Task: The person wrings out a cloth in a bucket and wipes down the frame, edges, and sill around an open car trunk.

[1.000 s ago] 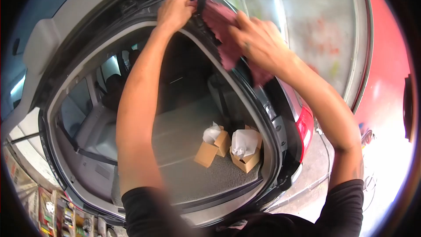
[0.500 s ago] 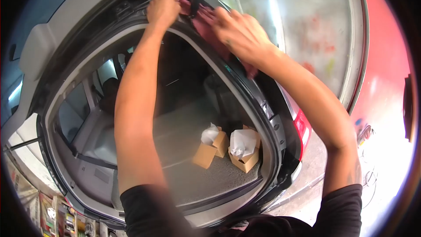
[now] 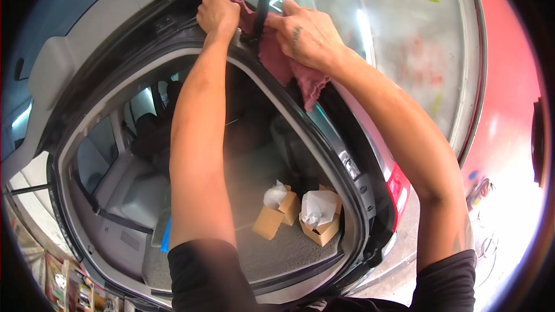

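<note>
A dark red cloth point(image 3: 277, 60) stretches between my two hands and passes behind a black strut point(image 3: 266, 1) at the upper right corner of the open car's rear frame. My left hand point(image 3: 218, 14) is closed round the cloth's left end, at the top of the frame. On the strut's right side, my right hand point(image 3: 305, 32) grips the cloth with bent fingers, their tips partly hidden. The loose end of the cloth hangs over the black edge below my right hand.
Two open cardboard boxes with white wrapping, one on the left point(image 3: 277, 211) and one on the right point(image 3: 319, 219), stand on the cargo floor point(image 3: 260, 257). A red tail light point(image 3: 396, 196) lies at the right. Shelves with goods point(image 3: 75, 286) show at lower left.
My right hand has moved left and up toward the strut, drawing the cloth along. My left hand stays near the top of the frame. The view has shifted slightly.
</note>
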Demonstrator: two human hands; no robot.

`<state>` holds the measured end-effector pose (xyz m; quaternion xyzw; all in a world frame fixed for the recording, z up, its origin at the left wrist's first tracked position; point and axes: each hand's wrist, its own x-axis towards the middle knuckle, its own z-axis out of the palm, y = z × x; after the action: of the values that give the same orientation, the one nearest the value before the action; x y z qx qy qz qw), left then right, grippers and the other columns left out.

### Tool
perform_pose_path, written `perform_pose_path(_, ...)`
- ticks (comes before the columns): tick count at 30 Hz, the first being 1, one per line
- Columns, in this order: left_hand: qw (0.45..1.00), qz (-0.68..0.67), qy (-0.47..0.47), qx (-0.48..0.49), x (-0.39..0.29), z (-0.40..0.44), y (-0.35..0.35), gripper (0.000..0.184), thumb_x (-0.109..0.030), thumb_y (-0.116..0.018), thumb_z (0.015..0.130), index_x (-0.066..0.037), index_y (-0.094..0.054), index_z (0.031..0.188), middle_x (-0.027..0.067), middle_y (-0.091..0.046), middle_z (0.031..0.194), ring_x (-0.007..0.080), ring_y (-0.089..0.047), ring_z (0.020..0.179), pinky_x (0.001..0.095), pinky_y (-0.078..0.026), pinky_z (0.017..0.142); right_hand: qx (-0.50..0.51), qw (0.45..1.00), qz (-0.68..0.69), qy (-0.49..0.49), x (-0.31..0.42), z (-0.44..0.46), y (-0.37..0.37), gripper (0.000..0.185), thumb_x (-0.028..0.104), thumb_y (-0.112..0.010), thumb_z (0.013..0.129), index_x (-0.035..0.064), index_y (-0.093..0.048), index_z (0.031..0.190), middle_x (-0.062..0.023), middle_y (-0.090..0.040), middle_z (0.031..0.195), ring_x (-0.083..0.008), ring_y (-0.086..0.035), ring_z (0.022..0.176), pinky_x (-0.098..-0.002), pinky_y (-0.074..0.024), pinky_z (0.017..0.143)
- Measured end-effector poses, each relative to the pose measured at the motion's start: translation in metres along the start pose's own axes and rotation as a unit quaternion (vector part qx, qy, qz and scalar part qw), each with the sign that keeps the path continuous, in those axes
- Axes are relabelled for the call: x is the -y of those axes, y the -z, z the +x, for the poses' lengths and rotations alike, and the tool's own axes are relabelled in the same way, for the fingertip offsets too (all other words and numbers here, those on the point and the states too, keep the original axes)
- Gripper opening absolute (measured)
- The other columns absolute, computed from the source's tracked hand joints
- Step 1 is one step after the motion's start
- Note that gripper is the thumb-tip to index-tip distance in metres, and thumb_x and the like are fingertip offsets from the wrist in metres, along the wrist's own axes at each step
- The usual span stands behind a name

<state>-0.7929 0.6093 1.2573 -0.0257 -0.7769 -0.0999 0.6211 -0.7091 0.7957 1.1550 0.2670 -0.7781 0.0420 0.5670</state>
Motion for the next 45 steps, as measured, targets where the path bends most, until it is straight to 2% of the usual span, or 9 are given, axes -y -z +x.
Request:
perform_pose_path(9,0.985,-0.033,-0.099,0.134,0.010,-0.031,0.016,0.016,-0.022,-0.068,0.088,-0.008,-0.076,0.093,0.0191,-0.075,0.099,0.0419,-0.070,0.101,0.0492,-0.054,0.086,-0.044,0.995,-0.056,0.074,0.015,-0.082,-0.009,0.026,0.012,-0.063,0.083,0.0034,-0.071,0.107,-0.0103,-0.057,0.100,-0.0261,-0.063,0.089,-0.0386,-0.0561,0.071)
perform_pose_path(15,0.966,-0.048,-0.232,0.102,0.034,-0.054,0.028,0.017,-0.016,-0.070,0.089,-0.002,-0.075,0.096,0.0186,-0.073,0.094,0.0412,-0.069,0.093,0.0497,-0.052,0.082,0.154,0.964,-0.156,0.148,0.043,-0.162,0.017,0.019,0.018,-0.065,0.077,0.0046,-0.074,0.087,-0.0078,-0.055,0.092,-0.0216,-0.057,0.090,-0.0352,-0.0416,0.078)
perform_pose_path(23,0.915,-0.379,-0.140,0.014,0.008,-0.129,0.091,0.014,-0.012,-0.064,0.098,0.001,-0.069,0.103,0.0149,-0.070,0.085,0.0249,-0.068,0.079,0.0379,-0.053,0.074,-0.093,0.918,0.351,-0.158,0.058,-0.141,0.054,0.018,0.007,-0.061,0.093,0.0000,-0.069,0.108,-0.0153,-0.068,0.093,-0.0291,-0.070,0.087,-0.0407,-0.0536,0.077)
perform_pose_path(27,0.686,-0.654,-0.046,0.314,-0.028,-0.276,0.127,0.098,-0.006,-0.086,0.083,-0.010,-0.030,0.163,0.0107,-0.047,0.148,0.0209,-0.061,0.117,0.0297,-0.055,0.093,-0.115,0.784,0.534,-0.296,0.069,-0.129,0.056,0.029,0.014,-0.061,0.095,-0.0053,-0.069,0.114,-0.0188,-0.074,0.099,-0.0288,-0.073,0.096,-0.0358,-0.0547,0.086)
perform_pose_path(29,0.804,-0.572,-0.045,0.158,-0.026,-0.302,0.108,0.067,0.001,-0.073,0.092,-0.002,-0.046,0.153,0.0151,-0.053,0.149,0.0230,-0.054,0.133,0.0338,-0.051,0.104,-0.021,0.789,0.567,-0.235,0.073,-0.129,0.043,0.034,0.018,-0.061,0.094,-0.0059,-0.068,0.117,-0.0199,-0.074,0.099,-0.0272,-0.071,0.102,-0.0365,-0.0530,0.092)
perform_pose_path(31,0.707,-0.678,0.142,0.143,-0.013,-0.288,0.110,0.053,0.005,-0.067,0.094,0.002,-0.054,0.145,0.0147,-0.062,0.139,0.0236,-0.059,0.127,0.0348,-0.049,0.108,0.011,0.793,0.577,-0.196,0.075,-0.130,0.049,0.040,0.021,-0.059,0.097,-0.0032,-0.064,0.129,-0.0177,-0.072,0.111,-0.0262,-0.069,0.104,-0.0368,-0.0513,0.095)
perform_pose_path(37,0.919,-0.335,-0.063,-0.199,0.078,-0.120,0.153,0.035,-0.001,-0.061,0.095,-0.001,-0.063,0.131,0.0167,-0.066,0.132,0.0290,-0.061,0.126,0.0425,-0.047,0.108,-0.036,0.904,0.424,-0.038,0.073,-0.207,0.123,0.039,0.004,-0.063,0.090,-0.0018,-0.063,0.129,-0.0241,-0.067,0.118,-0.0411,-0.068,0.101,-0.0442,-0.0553,0.088)
perform_pose_path(41,0.958,0.223,-0.173,0.040,0.115,-0.051,0.099,0.033,-0.025,-0.047,0.105,-0.005,-0.067,0.122,0.0175,-0.068,0.128,0.0390,-0.061,0.121,0.0510,-0.047,0.100,0.066,0.859,0.491,-0.133,0.085,-0.283,0.117,0.036,0.000,-0.062,0.089,-0.0027,-0.066,0.125,-0.0204,-0.068,0.110,-0.0360,-0.069,0.091,-0.0401,-0.0570,0.079)
perform_pose_path(45,0.968,0.040,-0.236,0.075,0.062,-0.058,0.084,0.033,-0.022,-0.044,0.103,-0.004,-0.071,0.101,0.0196,-0.074,0.099,0.0414,-0.069,0.100,0.0519,-0.050,0.091,0.102,0.796,0.548,-0.237,0.097,-0.334,0.093,0.028,0.000,-0.061,0.092,-0.0048,-0.070,0.118,-0.0185,-0.071,0.094,-0.0295,-0.071,0.077,-0.0359,-0.0564,0.070)
